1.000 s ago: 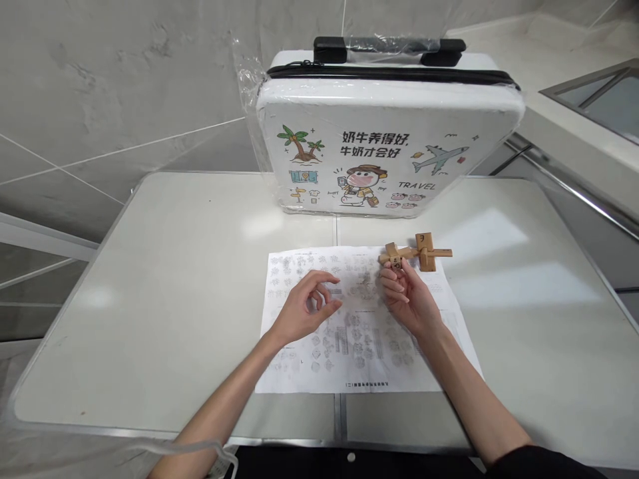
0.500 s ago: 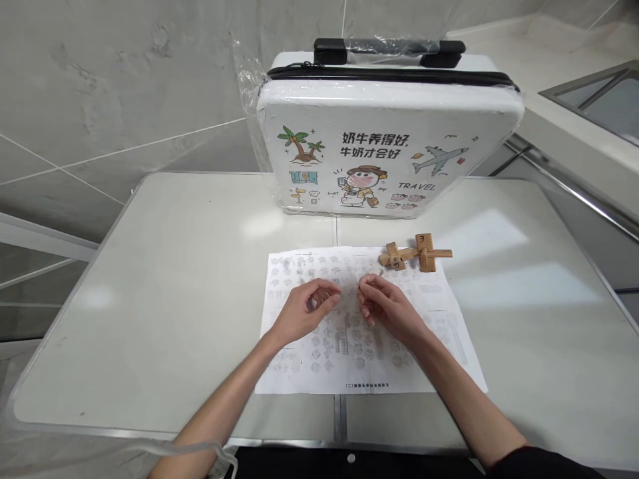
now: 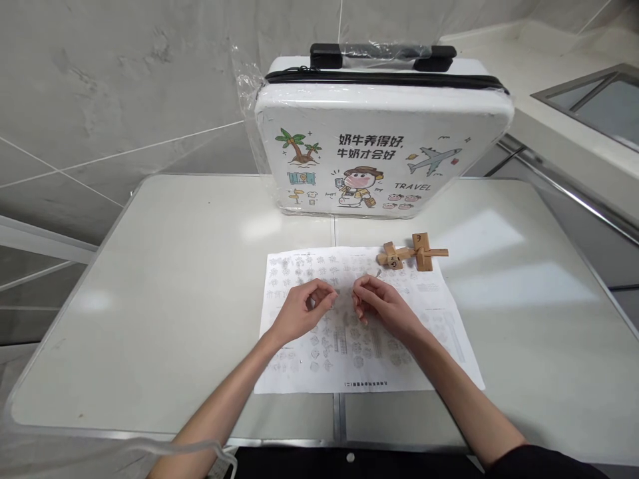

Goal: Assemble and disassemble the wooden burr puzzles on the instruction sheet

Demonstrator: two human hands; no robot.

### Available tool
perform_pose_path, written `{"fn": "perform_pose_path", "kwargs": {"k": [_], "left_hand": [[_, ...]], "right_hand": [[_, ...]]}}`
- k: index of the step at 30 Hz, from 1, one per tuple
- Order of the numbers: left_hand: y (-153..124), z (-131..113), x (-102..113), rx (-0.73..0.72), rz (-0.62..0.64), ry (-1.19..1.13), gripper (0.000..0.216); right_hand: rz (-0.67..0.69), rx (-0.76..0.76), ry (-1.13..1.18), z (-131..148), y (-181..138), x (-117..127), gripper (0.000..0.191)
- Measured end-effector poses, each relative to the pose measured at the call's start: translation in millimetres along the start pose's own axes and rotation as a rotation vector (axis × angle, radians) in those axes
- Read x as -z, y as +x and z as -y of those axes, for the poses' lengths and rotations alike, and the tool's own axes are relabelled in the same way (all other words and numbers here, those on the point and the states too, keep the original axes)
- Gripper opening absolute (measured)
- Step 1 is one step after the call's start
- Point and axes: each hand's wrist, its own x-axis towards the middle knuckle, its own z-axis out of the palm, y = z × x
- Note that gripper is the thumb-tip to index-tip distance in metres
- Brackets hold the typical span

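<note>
The wooden pieces (image 3: 421,256) lie across the far right corner of the printed sheet (image 3: 344,362), beyond the fingers of the right hand (image 3: 387,305) and clear of them. The left hand (image 3: 303,311) is farther off. Both hands' fingers curl inward (thumb-to-forefinger contact cannot be confirmed).

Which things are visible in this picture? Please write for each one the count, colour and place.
Wooden blocks: several, exact count unclear, brown, at sheet's far right corner
Printed sheet: one, white, on the table's middle
Suitcase: one, white with black handle, standing at table's far side
Plastic wrap: clear, around suitcase
Table: one, pale grey, centre
Wall: one, grey, behind table
Counter: one, off-white, far right
Cord: one, pale grey, bottom left
Left hand: one, bare, over sheet's left half
Right hand: one, bare, over sheet's middle
Sleeve: one, black, bottom right
</note>
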Motion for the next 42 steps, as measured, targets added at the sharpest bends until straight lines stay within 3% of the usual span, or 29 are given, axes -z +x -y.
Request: {"fn": "perform_pose_path", "kwargs": {"k": [42], "left_hand": [[0.4, 2.3, -0.5, -0.005, -0.009, 0.040, 0.028]], "right_hand": [[0.008, 0.037, 0.010, -5.1, 3.9, 1.5, 0.031]]}}
